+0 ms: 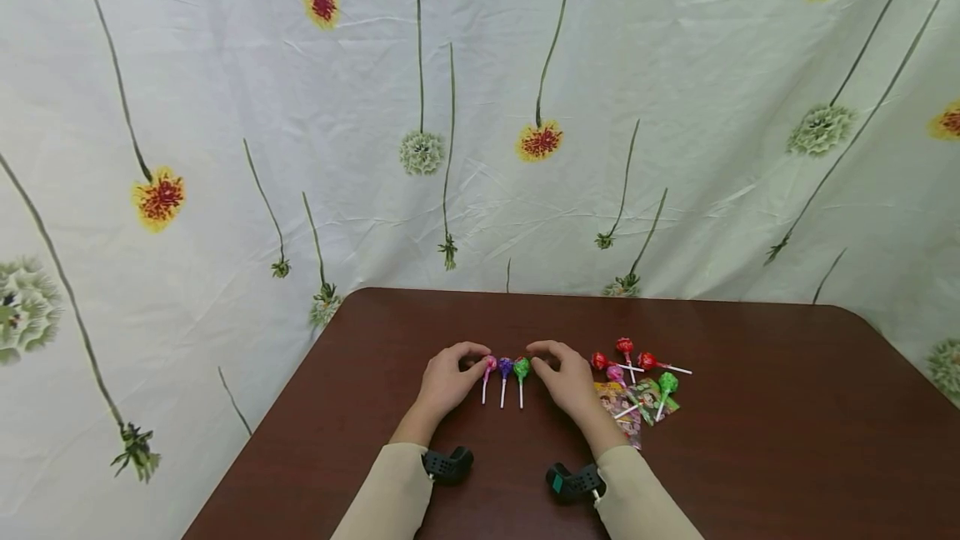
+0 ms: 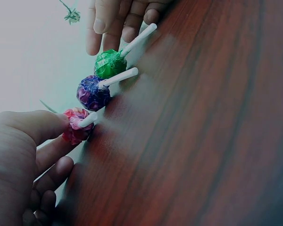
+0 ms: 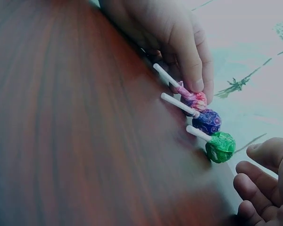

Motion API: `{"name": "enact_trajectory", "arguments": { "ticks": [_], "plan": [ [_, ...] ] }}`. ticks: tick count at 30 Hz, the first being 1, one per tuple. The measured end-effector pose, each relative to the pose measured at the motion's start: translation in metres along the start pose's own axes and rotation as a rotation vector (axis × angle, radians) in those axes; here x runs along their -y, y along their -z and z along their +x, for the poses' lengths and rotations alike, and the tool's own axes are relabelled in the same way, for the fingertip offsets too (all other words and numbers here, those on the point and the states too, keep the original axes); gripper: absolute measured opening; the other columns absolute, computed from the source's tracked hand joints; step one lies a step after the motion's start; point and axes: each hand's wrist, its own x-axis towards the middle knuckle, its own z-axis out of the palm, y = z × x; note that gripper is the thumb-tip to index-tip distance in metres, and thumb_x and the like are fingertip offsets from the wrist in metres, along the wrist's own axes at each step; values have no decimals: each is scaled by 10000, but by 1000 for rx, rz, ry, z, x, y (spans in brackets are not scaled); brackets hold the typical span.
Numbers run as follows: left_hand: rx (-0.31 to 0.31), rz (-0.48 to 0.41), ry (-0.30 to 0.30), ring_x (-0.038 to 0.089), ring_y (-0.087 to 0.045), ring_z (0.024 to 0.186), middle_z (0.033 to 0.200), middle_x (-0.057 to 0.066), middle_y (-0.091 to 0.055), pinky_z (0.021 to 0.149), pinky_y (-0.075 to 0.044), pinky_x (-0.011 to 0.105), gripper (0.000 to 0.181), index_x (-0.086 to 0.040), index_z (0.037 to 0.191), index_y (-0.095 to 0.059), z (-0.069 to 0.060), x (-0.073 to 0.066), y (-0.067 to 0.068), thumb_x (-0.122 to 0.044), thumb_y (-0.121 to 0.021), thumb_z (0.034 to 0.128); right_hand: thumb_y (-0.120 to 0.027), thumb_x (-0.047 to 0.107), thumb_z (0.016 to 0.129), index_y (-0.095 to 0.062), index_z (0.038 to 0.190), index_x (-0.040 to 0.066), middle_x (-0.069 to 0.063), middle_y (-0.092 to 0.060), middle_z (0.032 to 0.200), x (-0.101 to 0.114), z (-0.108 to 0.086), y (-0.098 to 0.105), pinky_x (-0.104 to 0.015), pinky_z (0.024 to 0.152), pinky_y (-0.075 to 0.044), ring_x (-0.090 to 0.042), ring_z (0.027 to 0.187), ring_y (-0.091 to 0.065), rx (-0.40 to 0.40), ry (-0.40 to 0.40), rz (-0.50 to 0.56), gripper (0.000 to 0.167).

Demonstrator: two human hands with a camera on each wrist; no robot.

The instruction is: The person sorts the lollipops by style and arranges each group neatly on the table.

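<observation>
while my left hand (image 1: 445,377) pinched the pink lollipop (image 1: 490,363) by its wrapped head, thumb on one side and forefinger on the other, my right hand (image 1: 566,377) held nothing. its thumb stood spread from its loosely bent fingers, just beside the green lollipop (image 1: 521,367), and the right wrist view showed a gap between them. between the pink and the green lay the purple lollipop (image 1: 505,367), so the three made a short row on the dark brown table (image 1: 787,407), heads away from me and white sticks toward me. to the right of my right hand, a loose group of red lollipops (image 1: 625,345), a second pink lollipop (image 1: 616,374) and a second green lollipop (image 1: 668,382) lay over and around some printed packets (image 1: 630,433). i wore pale sleeves (image 1: 386,494), and beyond the table hung a white flowered cloth (image 1: 675,40).
</observation>
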Motion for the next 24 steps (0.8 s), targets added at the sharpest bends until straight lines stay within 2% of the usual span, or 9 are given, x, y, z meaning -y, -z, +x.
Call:
{"name": "enact_trajectory", "arguments": {
  "ticks": [9, 12, 16, 21, 24],
  "plan": [
    [-4, 5, -7, 132, -595, 886, 1007, -36, -722, 812, -481, 353, 143, -246, 1063, -743, 0, 1, 0, -291, -704, 932, -657, 171, 950, -749, 1082, 162, -85, -719, 1196, 1, 1, 10, -438, 860, -499, -277, 1068, -641, 36, -47, -14, 161],
    [-4, 6, -8, 127, -597, 884, 1005, -40, -725, 812, -480, 347, 142, -248, 1061, -743, 1, 2, -1, -292, -706, 931, -649, 168, 955, -747, 1088, 136, -97, -729, 1062, 3, 2, 16, -402, 797, -501, -254, 948, -646, 71, -82, 14, 168],
    [-7, 8, -12, 123, -598, 875, 994, -41, -725, 802, -476, 339, 140, -246, 1056, -745, 2, 2, -1, -286, -711, 927, -636, 161, 967, -732, 1118, 97, -87, -664, 862, 5, 2, 25, -318, 689, -459, -193, 757, -580, 138, -130, 73, 190],
    [-9, 4, -11, 123, -604, 874, 990, -42, -727, 801, -476, 336, 137, -245, 1053, -747, 2, 2, -1, -277, -716, 924, -628, 158, 977, -705, 1173, 73, -103, -681, 952, 9, 4, 40, -304, 672, -468, -226, 799, -621, 196, -117, 98, 227],
    [-10, 7, -15, 123, -607, 875, 990, -43, -728, 799, -479, 335, 136, -243, 1053, -747, 2, 2, -1, -276, -715, 924, -627, 161, 980, -691, 1205, 76, -107, -699, 1049, 12, 6, 52, -308, 697, -489, -252, 871, -646, 199, -82, 67, 249]
  ]
}}
